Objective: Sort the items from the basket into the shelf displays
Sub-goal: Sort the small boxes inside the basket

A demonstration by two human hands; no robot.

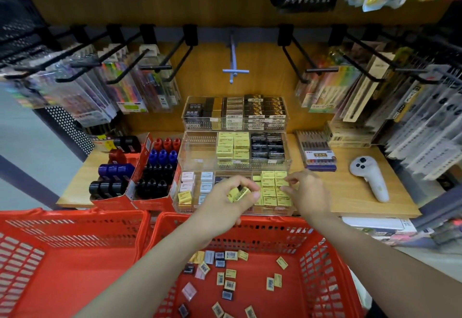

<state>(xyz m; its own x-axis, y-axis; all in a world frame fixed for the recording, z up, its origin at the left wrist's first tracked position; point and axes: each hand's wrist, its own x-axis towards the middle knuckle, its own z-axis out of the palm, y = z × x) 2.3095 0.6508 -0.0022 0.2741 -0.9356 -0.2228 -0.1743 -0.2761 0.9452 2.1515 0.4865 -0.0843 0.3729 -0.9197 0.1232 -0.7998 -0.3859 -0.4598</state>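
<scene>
My left hand (231,200) grips several small yellow erasers (237,193) above the front row of the clear tiered display (287,165). My right hand (306,192) hovers over that row's compartment of yellow erasers (273,187), fingertips pinched on one of them at its right edge. Pink, pale blue and yellow erasers (191,187) fill the compartments to the left. Below, the right red basket (322,262) holds many loose erasers (230,275), yellow, dark and pink, scattered on its floor.
A second red basket (75,255) stands at the left. Red boxes of tape dispensers (152,175) sit left of the display. A white controller (370,177) and a pen pack (318,155) lie on the wooden shelf at right. Hanging pen packs flank both sides on hooks.
</scene>
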